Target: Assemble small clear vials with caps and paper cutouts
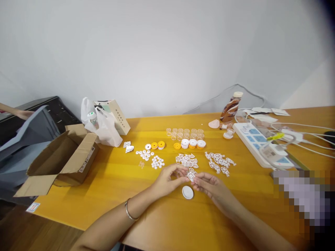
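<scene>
My left hand [167, 179] and my right hand [209, 186] meet at the middle of the yellow table [110, 188]. Together their fingertips pinch a small white lattice piece [191, 176]. A round white cap [187, 192] lies on the table just below the fingers. Two heaps of similar white lattice pieces [186, 160] [220, 162] lie just beyond the hands. A silver bracelet circles my left wrist.
Further back are small white discs [157, 162], yellow and white caps [193, 143] and clear cups [185, 132]. An open cardboard box [65, 157] and a white plastic bag [104, 125] sit left. A white power strip [261, 144] with cables and a brown bottle [231, 106] stand right.
</scene>
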`<state>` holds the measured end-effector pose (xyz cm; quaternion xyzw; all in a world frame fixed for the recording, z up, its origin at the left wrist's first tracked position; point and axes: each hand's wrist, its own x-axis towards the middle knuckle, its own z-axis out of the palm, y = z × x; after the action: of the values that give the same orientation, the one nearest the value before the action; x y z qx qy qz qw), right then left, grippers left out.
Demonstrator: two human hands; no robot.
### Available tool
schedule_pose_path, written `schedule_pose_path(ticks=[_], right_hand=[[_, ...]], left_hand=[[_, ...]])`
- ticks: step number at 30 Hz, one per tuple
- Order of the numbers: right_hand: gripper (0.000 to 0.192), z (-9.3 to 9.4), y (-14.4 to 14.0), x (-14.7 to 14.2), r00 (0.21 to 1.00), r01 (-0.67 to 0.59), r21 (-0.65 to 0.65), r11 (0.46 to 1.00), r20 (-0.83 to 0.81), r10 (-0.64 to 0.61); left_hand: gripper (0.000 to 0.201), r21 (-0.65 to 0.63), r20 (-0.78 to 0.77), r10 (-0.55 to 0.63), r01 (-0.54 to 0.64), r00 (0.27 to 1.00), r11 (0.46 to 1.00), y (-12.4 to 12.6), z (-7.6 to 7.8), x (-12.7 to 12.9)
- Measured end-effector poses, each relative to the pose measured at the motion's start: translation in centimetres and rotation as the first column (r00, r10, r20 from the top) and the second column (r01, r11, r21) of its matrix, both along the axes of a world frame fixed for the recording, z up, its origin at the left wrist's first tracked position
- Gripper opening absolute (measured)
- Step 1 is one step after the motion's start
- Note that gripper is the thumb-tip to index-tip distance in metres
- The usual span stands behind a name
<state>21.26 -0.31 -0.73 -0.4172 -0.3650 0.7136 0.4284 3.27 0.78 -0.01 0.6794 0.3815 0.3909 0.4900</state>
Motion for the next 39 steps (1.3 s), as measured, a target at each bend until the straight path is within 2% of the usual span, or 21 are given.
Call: schedule_pose_path(ticks=[4, 11, 22, 27, 31, 34, 36, 39], right_hand=[[0.024, 0.2, -0.2, -0.3, 1.000, 0.010, 0.019, 1.000, 0.030, -0.010], [0.023, 0.0, -0.5, -0.6, 0.999, -0.021, 0.057, 0.998, 0.028, 0.020], [0.019, -0.6, -0.4, -0.4, 0.995, -0.053, 0.172, 0.984, 0.093, 0.037], [0.021, -0.5, -0.4, -0.5, 0.983, -0.005, 0.252, 0.968, 0.179, -0.042], [0.017, -0.6, -0.6, -0.5, 0.962, 0.052, 0.422, 0.905, 0.221, -0.158], [0.012, -0.8, -0.9, -0.5, 0.937, 0.048, 0.517, 0.855, 0.272, -0.217], [0.013, -0.7, -1.1, -0.7, 0.934, 0.030, 0.520, 0.853, 0.290, -0.209], [0.017, -0.5, -1.1, -0.8, 0.958, 0.049, 0.445, 0.894, 0.232, -0.167]], left_hand=[[0.028, -0.148, 0.067, 0.056, -0.045, 0.996, 0.988, 0.1, -0.8, 0.6], [0.031, -0.244, 0.112, 0.105, -0.075, 0.988, 0.967, -0.1, -0.7, 0.8], [0.026, -0.176, 0.107, 0.109, -0.089, 0.988, 0.980, -0.5, -0.9, 1.2], [0.026, -0.138, 0.077, 0.110, -0.099, 0.991, 0.985, -0.5, -0.5, 1.1], [0.035, -0.129, 0.123, 0.119, -0.103, 0.985, 0.986, -0.9, 0.0, 1.3], [0.030, -0.129, 0.132, 0.190, -0.173, 0.973, 0.976, -1.1, 0.1, 1.4], [0.028, -0.114, 0.116, 0.211, -0.198, 0.970, 0.973, -1.1, 0.2, 1.4], [0.027, -0.072, 0.107, 0.185, -0.178, 0.977, 0.981, -1.0, 0.3, 1.2]])
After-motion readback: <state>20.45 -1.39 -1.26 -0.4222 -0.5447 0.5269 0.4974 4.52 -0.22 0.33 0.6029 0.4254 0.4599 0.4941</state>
